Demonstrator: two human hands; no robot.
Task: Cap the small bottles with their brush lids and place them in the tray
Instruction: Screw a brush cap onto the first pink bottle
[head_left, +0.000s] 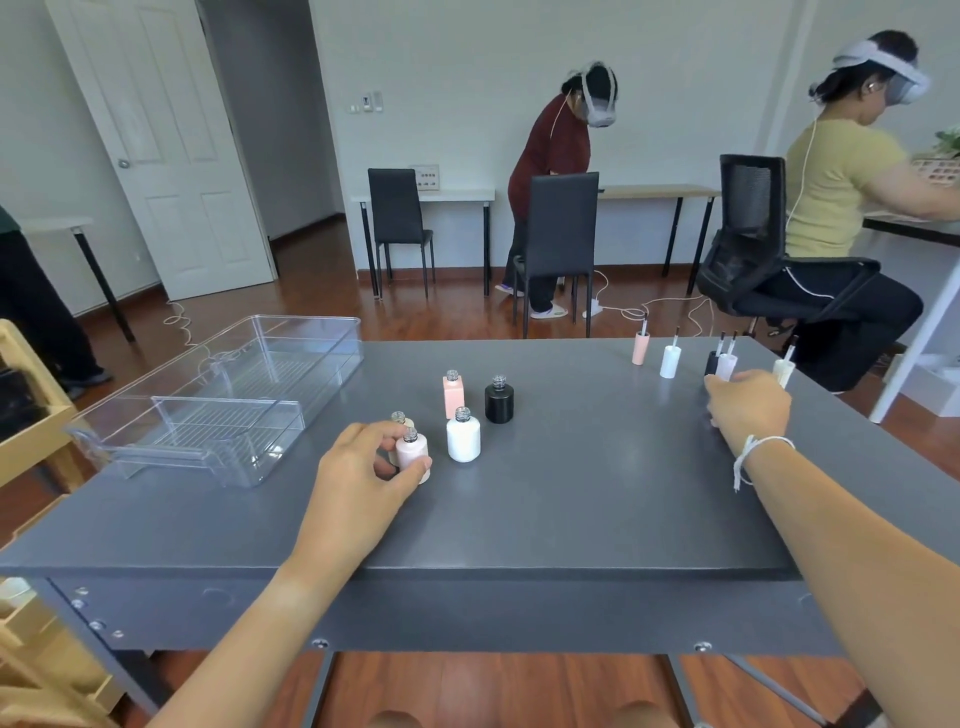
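Several uncapped small bottles stand mid-table: a pale pink round bottle (413, 451), a beige one (400, 419) half hidden behind it, a white bottle (463, 439), a pink square bottle (453, 396) and a black bottle (499, 401). My left hand (363, 467) is closed around the pale pink bottle. At the far right stand brush lids, brushes up: pink lid (640, 347), white lid (670, 361), black lid (711, 362), another white lid (726, 365), cream lid (783, 370). My right hand (750, 408) reaches among them; its fingertips are hidden. The clear tray (291, 332) sits at the far left.
A smaller clear plastic insert (208, 441) lies in front of the tray at the table's left edge. Wooden shelving (31, 447) stands left of the table. Beyond the table are black chairs, other desks and people wearing headsets.
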